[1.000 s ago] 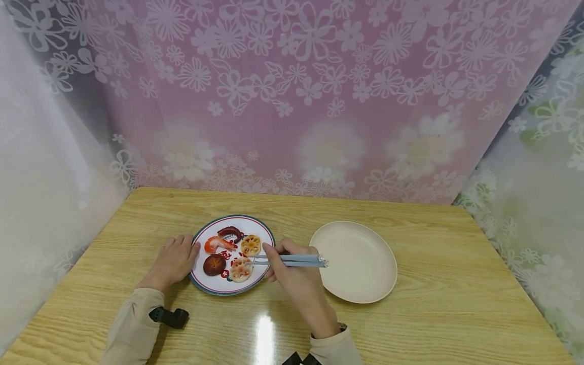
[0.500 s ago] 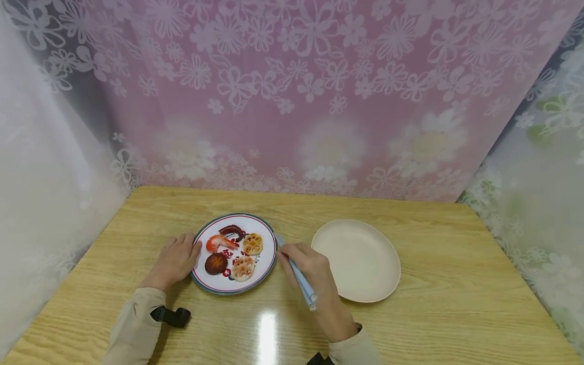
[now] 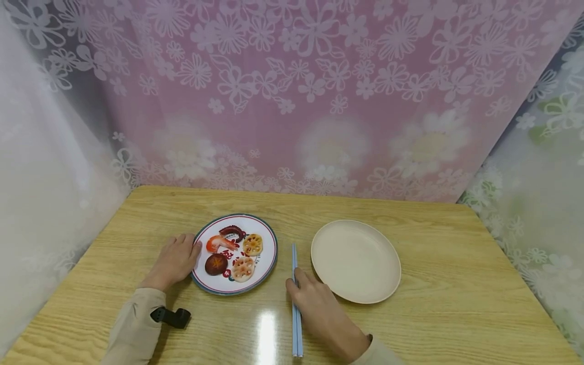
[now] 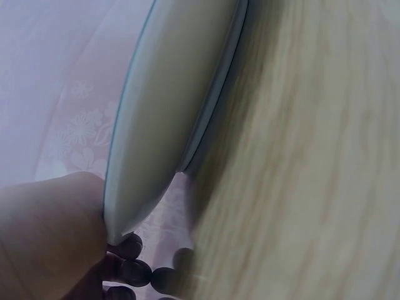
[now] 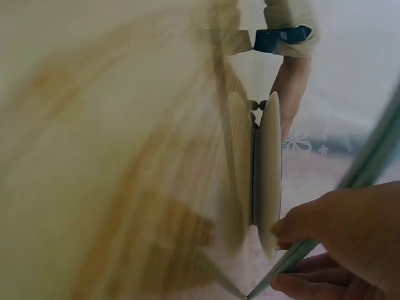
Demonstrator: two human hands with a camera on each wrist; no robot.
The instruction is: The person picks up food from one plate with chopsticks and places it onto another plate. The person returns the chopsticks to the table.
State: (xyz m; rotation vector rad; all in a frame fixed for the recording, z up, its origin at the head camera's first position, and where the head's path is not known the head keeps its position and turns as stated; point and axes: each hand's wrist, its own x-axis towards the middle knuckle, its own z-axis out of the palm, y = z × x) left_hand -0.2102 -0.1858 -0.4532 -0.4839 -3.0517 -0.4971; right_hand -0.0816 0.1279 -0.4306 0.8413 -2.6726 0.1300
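Observation:
My left hand (image 3: 177,259) holds the left rim of a white plate (image 3: 269,274) with red and green edge lines; the left wrist view shows the thumb on the plate's (image 4: 156,112) rim and fingertips below it. On the plate lie a shrimp (image 3: 215,244), a dark curved piece like a tentacle (image 3: 232,232), a shiitake mushroom (image 3: 216,264) and two lotus root slices (image 3: 253,245). My right hand (image 3: 317,304) pinches a pair of light blue chopsticks (image 3: 295,332) between the plates. Seen from the right wrist, the chopsticks (image 5: 369,156) slant, their far tips touching the table.
A bare cream plate (image 3: 356,261) stands right of the chopsticks. Both plates rest on a wood-grain table (image 3: 438,284). A pink flowered curtain (image 3: 292,101) hangs behind the table's far edge.
My right hand has drawn the chopsticks off the lotus root slices, moved right and toward me, and brought them down between the plates. The left hand and the food stay put.

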